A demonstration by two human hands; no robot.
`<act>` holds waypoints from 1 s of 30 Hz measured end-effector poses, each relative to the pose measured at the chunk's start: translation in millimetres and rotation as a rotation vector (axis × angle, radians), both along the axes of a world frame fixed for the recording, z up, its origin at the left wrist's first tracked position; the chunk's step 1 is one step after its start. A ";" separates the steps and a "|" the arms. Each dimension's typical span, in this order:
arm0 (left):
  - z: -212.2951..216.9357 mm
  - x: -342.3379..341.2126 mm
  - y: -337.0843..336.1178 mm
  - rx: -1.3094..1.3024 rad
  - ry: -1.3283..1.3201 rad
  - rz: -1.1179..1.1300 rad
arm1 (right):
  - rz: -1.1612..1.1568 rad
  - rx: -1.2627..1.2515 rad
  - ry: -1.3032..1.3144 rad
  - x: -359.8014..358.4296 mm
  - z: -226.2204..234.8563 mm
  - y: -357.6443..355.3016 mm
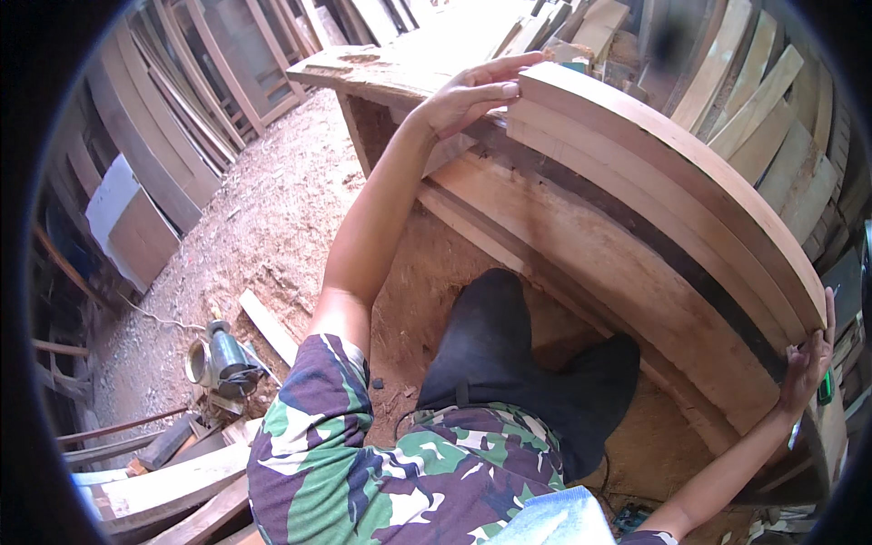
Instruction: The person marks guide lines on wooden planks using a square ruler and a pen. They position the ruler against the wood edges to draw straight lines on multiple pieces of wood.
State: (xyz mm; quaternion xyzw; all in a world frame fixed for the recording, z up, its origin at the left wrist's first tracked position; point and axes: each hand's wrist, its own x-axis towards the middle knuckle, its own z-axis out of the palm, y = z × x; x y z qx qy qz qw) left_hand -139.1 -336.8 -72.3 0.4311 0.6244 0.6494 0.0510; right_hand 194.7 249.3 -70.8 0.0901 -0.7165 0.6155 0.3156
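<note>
A long reddish-brown wooden board lies across the workbench, its outline bowed by the lens. My left hand is at the board's far left end, thumb and fingertips against the corner. At the opposite end, on the right, my right hand has its fingers bent around the edge, one finger pointing up along it. Lengthwise lines run along the board's near side; whether it is one piece or several stacked pieces, I cannot tell. Below it is the bench's rough wooden side, with a dark strip between them.
A bench top extends to the far left. Planks lean at the far right, and wooden frames along the left. On the sawdust-covered floor lies a green power tool. Loose timber lies at the lower left.
</note>
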 end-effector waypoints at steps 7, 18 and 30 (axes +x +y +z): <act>-5.7 -3.3 9.8 0.065 0.078 -0.011 | -0.083 0.029 -0.007 2.1 -3.9 12.7; -16.0 -14.4 6.2 0.112 0.070 -0.004 | -0.181 0.070 -0.015 6.0 -1.0 3.5; -39.6 13.6 22.1 0.372 0.301 0.165 | -0.160 0.137 -0.011 20.9 -0.9 34.8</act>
